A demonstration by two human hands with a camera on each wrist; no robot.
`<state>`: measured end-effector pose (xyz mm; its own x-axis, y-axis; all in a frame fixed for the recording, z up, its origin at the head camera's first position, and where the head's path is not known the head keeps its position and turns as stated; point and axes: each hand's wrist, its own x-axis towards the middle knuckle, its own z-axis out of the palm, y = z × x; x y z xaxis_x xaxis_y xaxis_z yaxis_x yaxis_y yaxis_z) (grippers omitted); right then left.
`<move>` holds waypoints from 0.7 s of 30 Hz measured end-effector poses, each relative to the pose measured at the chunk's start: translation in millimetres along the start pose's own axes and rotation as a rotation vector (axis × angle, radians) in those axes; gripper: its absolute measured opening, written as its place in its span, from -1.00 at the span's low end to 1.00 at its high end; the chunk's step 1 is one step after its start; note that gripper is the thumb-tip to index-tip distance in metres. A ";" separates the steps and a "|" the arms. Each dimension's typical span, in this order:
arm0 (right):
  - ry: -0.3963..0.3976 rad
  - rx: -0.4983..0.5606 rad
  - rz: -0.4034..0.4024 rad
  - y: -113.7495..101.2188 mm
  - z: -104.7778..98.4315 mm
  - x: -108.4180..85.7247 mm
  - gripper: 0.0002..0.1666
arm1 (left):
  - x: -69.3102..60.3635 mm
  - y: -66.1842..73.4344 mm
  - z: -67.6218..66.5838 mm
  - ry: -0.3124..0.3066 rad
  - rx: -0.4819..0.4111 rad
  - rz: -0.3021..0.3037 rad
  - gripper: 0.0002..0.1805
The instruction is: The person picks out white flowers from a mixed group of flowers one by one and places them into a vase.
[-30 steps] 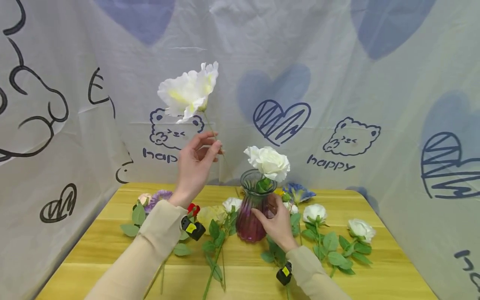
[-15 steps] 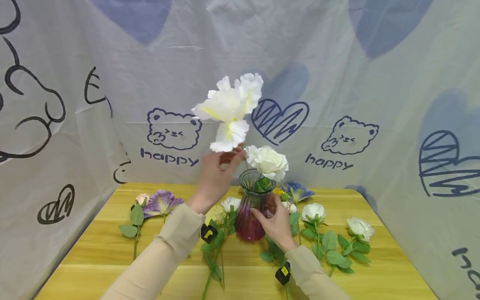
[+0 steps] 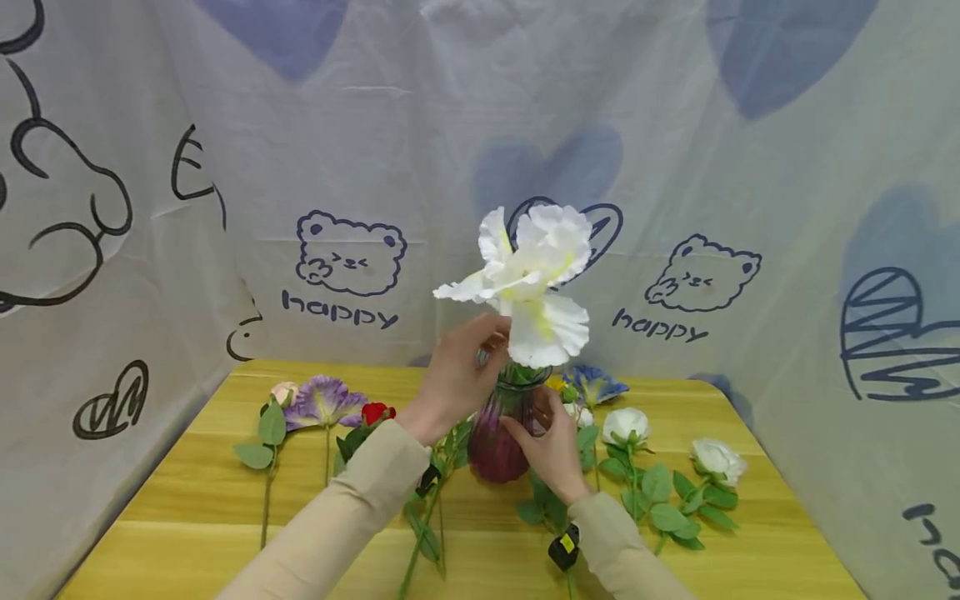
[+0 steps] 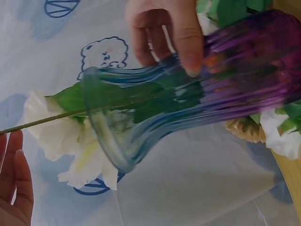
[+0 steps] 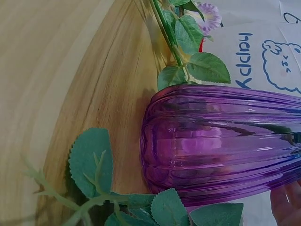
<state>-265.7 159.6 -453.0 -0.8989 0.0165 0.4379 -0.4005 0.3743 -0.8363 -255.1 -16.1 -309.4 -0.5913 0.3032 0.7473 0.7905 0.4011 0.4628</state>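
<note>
My left hand [image 3: 459, 379] pinches the thin stem [image 4: 51, 118] of a large white flower [image 3: 532, 279] with ruffled, yellow-tinged petals, just above the vase. In the left wrist view that stem runs through the mouth into the ribbed glass vase [image 3: 497, 442], blue-green at the neck and purple below. My right hand [image 3: 553, 450] grips the vase's side, thumb in front, and the vase stands upright on the table. Green leaves [image 4: 68, 101] and a white bloom [image 4: 49, 125] show at the rim; in the head view the large flower hides most of this.
Left of the vase lie a purple flower [image 3: 326, 402], a red rose [image 3: 377, 412] and a pale pink bud [image 3: 284, 392]. White roses [image 3: 626, 425] with leafy stems and a blue flower [image 3: 595, 385] lie to the right on the wooden table [image 3: 187, 517]. A printed cloth [image 3: 450, 100] hangs behind.
My left hand has moved right and down, bringing the white flower from the upper left to above the vase, its stem now in the mouth. My right hand stays on the vase.
</note>
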 end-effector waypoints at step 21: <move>0.040 -0.017 -0.066 5.2 1.6 0.9 -0.27 | -16.1 -14.1 21.6 -0.035 0.298 0.086 -0.90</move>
<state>-268.9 160.1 -457.5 -0.8627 0.0276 0.5050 -0.4555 0.3915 -0.7995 -260.2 -7.9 -338.3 -0.5332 0.3750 0.7583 0.7598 0.6064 0.2344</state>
